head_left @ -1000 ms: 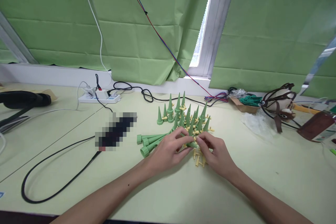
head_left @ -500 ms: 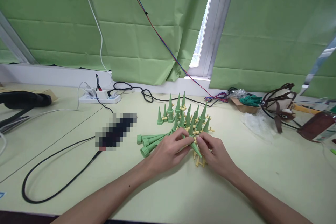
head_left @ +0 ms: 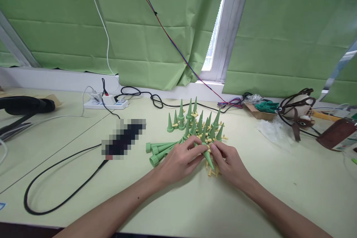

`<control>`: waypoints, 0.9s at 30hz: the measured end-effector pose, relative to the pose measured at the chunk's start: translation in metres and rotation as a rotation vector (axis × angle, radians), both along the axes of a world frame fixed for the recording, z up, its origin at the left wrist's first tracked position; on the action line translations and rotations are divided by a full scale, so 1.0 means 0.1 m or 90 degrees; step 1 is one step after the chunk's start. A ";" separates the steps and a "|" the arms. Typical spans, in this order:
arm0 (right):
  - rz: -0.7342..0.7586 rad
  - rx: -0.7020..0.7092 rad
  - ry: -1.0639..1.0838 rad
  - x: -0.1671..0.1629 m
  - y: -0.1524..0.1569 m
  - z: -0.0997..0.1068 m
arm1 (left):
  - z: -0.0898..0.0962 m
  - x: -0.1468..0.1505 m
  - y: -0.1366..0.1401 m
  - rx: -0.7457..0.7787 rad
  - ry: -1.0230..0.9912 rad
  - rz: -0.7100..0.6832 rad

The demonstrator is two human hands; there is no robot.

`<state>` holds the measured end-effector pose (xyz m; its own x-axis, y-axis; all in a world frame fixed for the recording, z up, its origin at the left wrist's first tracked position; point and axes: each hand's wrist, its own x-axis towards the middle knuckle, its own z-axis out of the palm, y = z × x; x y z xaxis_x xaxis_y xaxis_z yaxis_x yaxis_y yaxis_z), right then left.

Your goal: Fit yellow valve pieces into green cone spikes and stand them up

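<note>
My left hand [head_left: 184, 156] is closed on a green plastic watering spike [head_left: 208, 160], whose pointed end slants down towards me. Beside it, the thumb and fingers of my right hand [head_left: 228, 158] pinch a small yellow valve [head_left: 209, 149], mostly hidden by the fingertips. Several green watering spikes [head_left: 170, 123] stand upright behind my hands, many with yellow valves at their sides. To the left, more spikes [head_left: 158, 158] lie flat with their open ends facing left. Loose yellow valves [head_left: 210, 173] lie on the table under and between my hands.
A black cable leads to a blurred dark object [head_left: 124, 139] on the left. Behind are a white power strip [head_left: 106, 105] and a black cord. On the right lie a clear plastic bag [head_left: 272, 132], a small cardboard box [head_left: 259, 112] and a dark red bottle [head_left: 337, 134].
The held spike's tip has dipped slightly towards me. My right fingertips have shifted a little, while both arms stay nearly in place.
</note>
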<state>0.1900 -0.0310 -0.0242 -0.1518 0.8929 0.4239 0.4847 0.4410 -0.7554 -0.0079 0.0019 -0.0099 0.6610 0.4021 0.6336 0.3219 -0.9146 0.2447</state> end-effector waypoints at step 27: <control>0.039 0.010 0.065 0.01 -0.04 0.02 | 0.11 0.03 -0.04 -0.129 0.065 0.082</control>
<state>0.1915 -0.0353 -0.0222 -0.1618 0.8763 0.4537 0.3775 0.4798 -0.7920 -0.0047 -0.0026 0.0012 0.6528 0.5983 0.4647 0.4644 -0.8007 0.3785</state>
